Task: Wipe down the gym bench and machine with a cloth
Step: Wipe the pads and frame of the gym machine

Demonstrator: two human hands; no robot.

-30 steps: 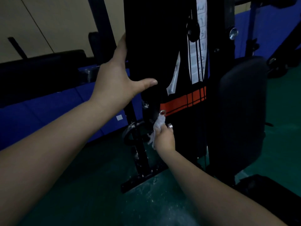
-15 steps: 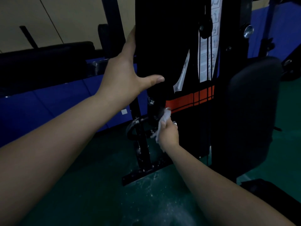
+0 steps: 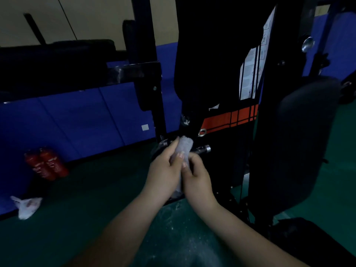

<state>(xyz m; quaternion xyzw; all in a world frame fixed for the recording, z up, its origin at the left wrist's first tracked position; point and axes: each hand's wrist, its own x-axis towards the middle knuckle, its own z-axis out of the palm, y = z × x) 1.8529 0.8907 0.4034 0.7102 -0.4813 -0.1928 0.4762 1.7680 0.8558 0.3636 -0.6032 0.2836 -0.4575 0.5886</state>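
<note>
We have both hands, left hand [image 3: 165, 170] and right hand [image 3: 196, 177], curled round the bunched cloth [image 3: 184, 149] just short of the machine [image 3: 215, 70], so wiping looks paused, bench pad [image 3: 300, 143] apparently left.

Two bare forearms reach in from the bottom edge, with no sleeve, watch, band or glove showing anywhere along them. The left hand [image 3: 163, 170] and the right hand [image 3: 196, 176] are bare too, with no rings in sight. The fingernails [image 3: 181, 155] are short and plain, catching a faint pale sheen in the dim light
</note>
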